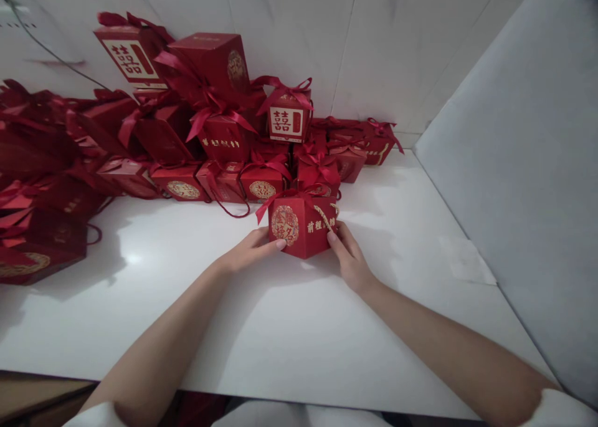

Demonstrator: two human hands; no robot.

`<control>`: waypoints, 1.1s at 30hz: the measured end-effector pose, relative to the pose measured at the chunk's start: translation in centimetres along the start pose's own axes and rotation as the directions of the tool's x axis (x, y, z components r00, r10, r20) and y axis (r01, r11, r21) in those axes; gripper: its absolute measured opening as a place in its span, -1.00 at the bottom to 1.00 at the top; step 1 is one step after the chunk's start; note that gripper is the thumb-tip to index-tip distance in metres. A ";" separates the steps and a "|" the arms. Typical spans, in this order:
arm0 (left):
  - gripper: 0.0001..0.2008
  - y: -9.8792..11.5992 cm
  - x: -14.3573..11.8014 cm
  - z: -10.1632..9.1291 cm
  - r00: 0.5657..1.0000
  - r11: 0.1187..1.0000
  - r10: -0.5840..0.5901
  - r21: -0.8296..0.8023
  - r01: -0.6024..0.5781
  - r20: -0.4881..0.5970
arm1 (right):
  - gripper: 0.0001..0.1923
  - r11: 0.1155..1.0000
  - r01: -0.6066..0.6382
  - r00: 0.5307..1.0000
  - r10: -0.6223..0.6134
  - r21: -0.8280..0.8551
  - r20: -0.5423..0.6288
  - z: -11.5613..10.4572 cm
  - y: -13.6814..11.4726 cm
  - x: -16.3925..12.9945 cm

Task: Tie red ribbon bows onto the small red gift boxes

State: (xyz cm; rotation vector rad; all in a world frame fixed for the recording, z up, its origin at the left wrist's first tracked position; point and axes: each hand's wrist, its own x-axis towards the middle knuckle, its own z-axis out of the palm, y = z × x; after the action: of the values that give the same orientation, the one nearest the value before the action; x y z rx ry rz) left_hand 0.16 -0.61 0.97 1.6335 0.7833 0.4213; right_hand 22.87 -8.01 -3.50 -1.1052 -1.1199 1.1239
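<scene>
Between my two hands is a red gift box [303, 243] with gold lettering, a round gold emblem, a red ribbon bow on top and a gold cord handle. My left hand [250, 249] grips its left side, thumb on the front face near the emblem. On the right side my right hand [350, 255] holds it, thumb by the cord; the other fingers of both hands are partly hidden behind the box. Its corner edge faces me, close in front of a row of similar boxes.
Stacked red gift boxes [182, 181] with ribbons line the back wall. More boxes [42, 240] crowd the left of the white table [261, 346]. A pale panel [523, 165] rises along the right edge, and a thin cable [56, 56] hangs on the wall.
</scene>
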 end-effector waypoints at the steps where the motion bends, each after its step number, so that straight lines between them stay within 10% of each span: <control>1: -0.47 -0.1 0.0 0.0 1.000 1.000 0.001 -0.001 -0.001 -0.004 | -0.67 1.000 0.000 1.000 0.000 -0.007 -0.001 0.0 0.0 0.0; 12: -0.50 -0.1 0.1 -0.1 1.000 1.000 0.004 0.026 -0.004 -0.008 | -0.65 1.000 0.006 1.000 -0.006 -0.023 -0.007 0.0 0.4 0.1; 25: 0.14 -1.7 0.7 -0.3 0.911 0.816 0.411 0.457 -0.353 -0.031 | -0.40 0.999 0.033 0.996 -0.031 0.026 -0.087 0.0 1.6 0.4; 33: 0.08 -0.8 0.1 0.2 0.910 0.831 0.415 0.406 -0.380 0.002 | -0.33 0.998 -0.014 0.997 0.019 0.057 -0.078 -0.1 1.9 0.5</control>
State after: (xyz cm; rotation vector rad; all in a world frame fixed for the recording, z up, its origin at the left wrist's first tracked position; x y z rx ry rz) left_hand 0.13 -0.60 0.11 2.1915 0.6119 0.6644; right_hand 22.82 -7.30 -5.39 -1.1064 -1.0137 1.1092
